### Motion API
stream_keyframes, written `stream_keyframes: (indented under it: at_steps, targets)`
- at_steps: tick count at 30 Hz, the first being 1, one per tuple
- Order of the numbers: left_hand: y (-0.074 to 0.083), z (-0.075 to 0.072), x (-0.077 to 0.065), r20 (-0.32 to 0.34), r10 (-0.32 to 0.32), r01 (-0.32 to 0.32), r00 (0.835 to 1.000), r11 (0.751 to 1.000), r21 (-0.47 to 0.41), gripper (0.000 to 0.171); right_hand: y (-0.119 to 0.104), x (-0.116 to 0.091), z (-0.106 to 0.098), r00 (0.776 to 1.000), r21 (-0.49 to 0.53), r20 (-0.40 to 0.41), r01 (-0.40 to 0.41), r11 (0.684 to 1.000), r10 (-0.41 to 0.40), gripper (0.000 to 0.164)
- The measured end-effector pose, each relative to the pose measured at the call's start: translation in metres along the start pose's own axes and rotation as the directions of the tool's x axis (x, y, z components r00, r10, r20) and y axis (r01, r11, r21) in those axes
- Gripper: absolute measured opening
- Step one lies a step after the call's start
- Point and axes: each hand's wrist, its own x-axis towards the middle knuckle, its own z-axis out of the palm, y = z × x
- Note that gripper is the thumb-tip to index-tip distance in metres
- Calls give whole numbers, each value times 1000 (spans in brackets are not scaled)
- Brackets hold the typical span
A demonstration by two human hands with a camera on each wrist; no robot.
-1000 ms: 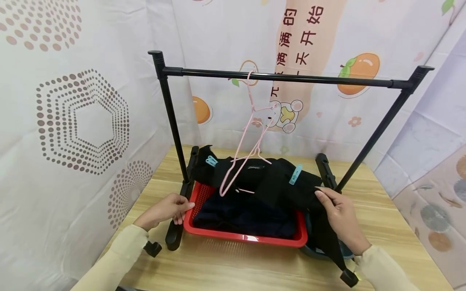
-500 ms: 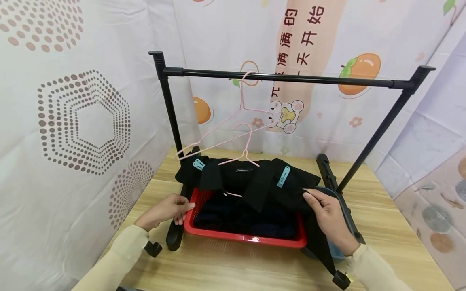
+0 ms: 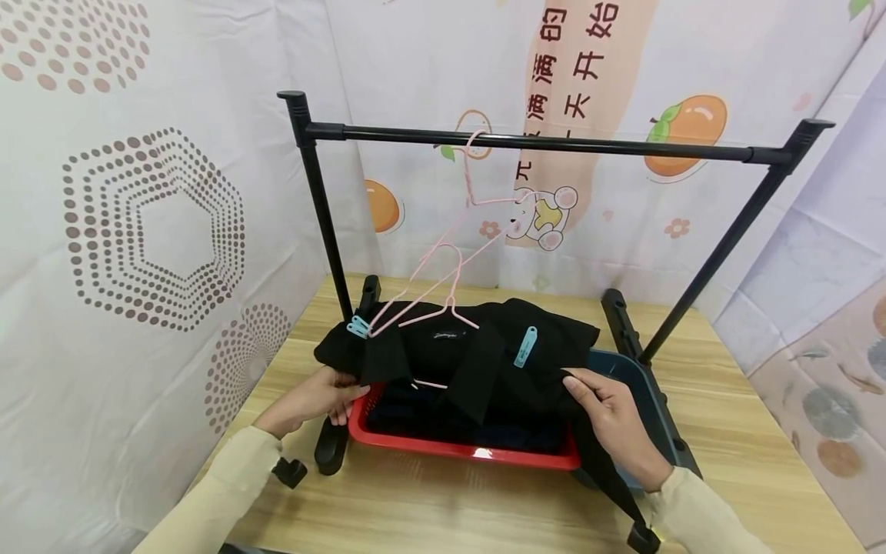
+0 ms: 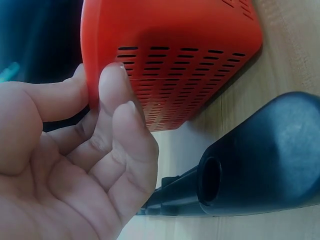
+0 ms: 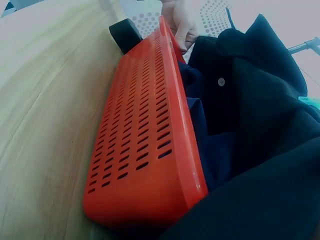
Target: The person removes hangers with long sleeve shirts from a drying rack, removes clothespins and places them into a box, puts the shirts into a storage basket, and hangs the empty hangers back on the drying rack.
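My left hand [image 3: 318, 398] pinches the left rim of a red plastic basket [image 3: 471, 452]; the left wrist view shows thumb and fingers on either side of that rim [image 4: 91, 50]. Black clothing [image 3: 477, 377] with a collar and small label lies across the basket, a pink hanger [image 3: 452, 302] sticking up from it. Two blue clothespins [image 3: 526, 346] are clipped there. With my right hand [image 3: 612, 423] I grip the clothing's right part between thumb and fingers. Dark navy fabric [image 3: 450, 419] lies inside the basket. The right wrist view shows a button [image 5: 221, 81] on the black cloth.
A black garment rack [image 3: 554, 144] stands over the basket, its feet on the wooden table [image 3: 443, 515]. Another pink hanger [image 3: 469, 173] hangs tilted from the rod. Partly beneath my right arm sits a blue basin [image 3: 626, 368]. Printed curtains [image 3: 415, 69] close off the back and sides.
The black clothing, its hanger and clothespins have shifted left with my right hand, uncovering more of the blue basin. The hanger on the rod has swung. My left hand stays at the rim.
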Motion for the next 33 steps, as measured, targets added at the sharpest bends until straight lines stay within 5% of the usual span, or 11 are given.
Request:
stream_keyframes:
  at_steps: [14,22,25,28,33]
  targets:
    - [-1,-6,0,-51,-46,46,998,999,-4,30,26,0,-8,997,-2,-9,-78,997,78,24]
    - [8,-31,-13,-173,50,-41,984,998,53,34,34,-8,-13,987,12,-112,-116,993,117,25]
    - [15,-36,-15,-281,128,-103,951,990,100,44,37,-11,-15,981,21,-136,-137,990,138,25]
    - [22,-36,-11,-366,251,-178,896,959,222,52,39,-14,-16,981,26,-140,-131,991,134,25]
    - [33,-30,0,-339,469,-271,816,827,493,43,43,-14,-16,987,60,-117,-102,993,109,25]
